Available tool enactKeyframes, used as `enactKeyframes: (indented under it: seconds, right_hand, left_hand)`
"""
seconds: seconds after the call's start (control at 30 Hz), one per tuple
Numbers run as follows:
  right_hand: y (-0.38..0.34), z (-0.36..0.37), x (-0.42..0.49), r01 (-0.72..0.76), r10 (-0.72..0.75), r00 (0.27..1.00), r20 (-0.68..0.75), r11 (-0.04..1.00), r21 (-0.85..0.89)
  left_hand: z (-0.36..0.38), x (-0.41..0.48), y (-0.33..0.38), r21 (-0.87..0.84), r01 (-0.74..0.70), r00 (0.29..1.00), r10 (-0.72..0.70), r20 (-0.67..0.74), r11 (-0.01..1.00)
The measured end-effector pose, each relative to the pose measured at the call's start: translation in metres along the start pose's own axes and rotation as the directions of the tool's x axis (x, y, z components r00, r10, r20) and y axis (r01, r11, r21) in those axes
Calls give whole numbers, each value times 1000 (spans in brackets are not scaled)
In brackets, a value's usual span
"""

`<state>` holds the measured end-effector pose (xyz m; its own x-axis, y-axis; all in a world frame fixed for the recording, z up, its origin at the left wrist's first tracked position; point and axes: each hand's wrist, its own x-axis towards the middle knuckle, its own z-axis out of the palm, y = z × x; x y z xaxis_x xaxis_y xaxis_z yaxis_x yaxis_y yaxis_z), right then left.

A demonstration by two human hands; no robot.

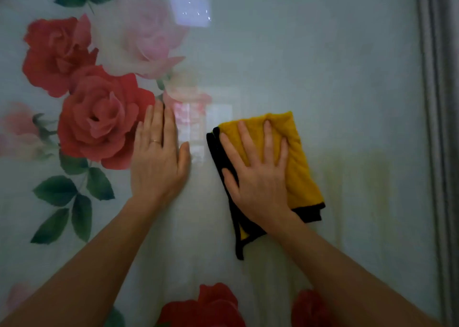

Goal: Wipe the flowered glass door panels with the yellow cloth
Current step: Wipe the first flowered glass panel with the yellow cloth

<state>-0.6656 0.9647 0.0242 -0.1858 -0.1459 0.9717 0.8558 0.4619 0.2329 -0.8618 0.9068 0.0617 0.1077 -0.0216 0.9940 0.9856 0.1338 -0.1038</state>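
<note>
Pressing a folded yellow cloth [298, 158] flat against the panel [323, 53], the right hand [258, 170] is spreading its straight fingers wide over the fabric, palm down and gripping nothing. The cloth, black at its edges, is lying on the plain pale part of the glass, between the printed flowers and the grey frame [437, 128] at the right. The left hand [159, 163], fingers straight and close together, is resting flat on the glass just beside the cloth, holding nothing. Its fingertips are reaching the edge of a big red rose [99, 118], and a ring [155, 141] is showing on one finger.

The wipe is looking to be mid-stroke. Doing it well is probably calling for even palm pressure, so the whole folded pad is meeting the glass, and for overlapping passes running out to the frame. The loose black corner trailing below the wrist is likely needing watching, lest it bunch or drag. The left hand is seemingly steadying the door. Its bare palm is risking prints, so that spot may want a pass too.

The glass is showing glossy and milky, printed with red and pink roses and dark leaves [57, 190]. A bright reflection [191, 6] is glaring near the top, and another is sitting between the hands. A faint yellowish patch [355, 177] is showing right of the cloth; whether stain or reflection cannot be told. The room is appearing dim, with little beyond the door in view.
</note>
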Motion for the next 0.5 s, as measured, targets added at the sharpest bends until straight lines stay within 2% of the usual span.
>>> enactKeyframes:
  seconds: [0.07,0.13,0.17,0.23,0.3,0.37,0.4,0.43,0.5]
  right_hand:
    - [27,-6,0,143,-143,990,13,990,20]
    - [54,-8,2,131,-131,991,9,991,9]
    - [64,-8,4,50,-50,999,-6,999,-3]
    - [73,-5,8,-218,215,975,-64,975,-41]
    - [64,-1,19,-449,438,889,-132,891,-68]
    - [40,3,31,-570,553,814,-175,820,-61]
    - [25,5,35,-576,560,809,-176,816,-54]
    - [13,6,35,-539,527,835,-160,841,-45]
    - [-4,7,25,-366,364,928,-83,931,-13]
  left_hand:
    - [0,0,1,3,-3,1000,3,-12,1000]
    - [-1,0,2,-4,3,1000,-3,5,1000]
    - [-2,0,2,-5,10,1000,-10,23,1000]
    - [-3,1,3,-3,19,998,-19,52,1000]
    - [-3,0,3,6,17,998,-17,58,1000]
    - [-3,0,4,8,8,998,-9,66,1000]
    - [-3,0,3,8,4,997,-5,74,1000]
    - [-2,0,3,8,-1,997,0,78,1000]
    - [-3,0,0,5,-14,997,14,75,1000]
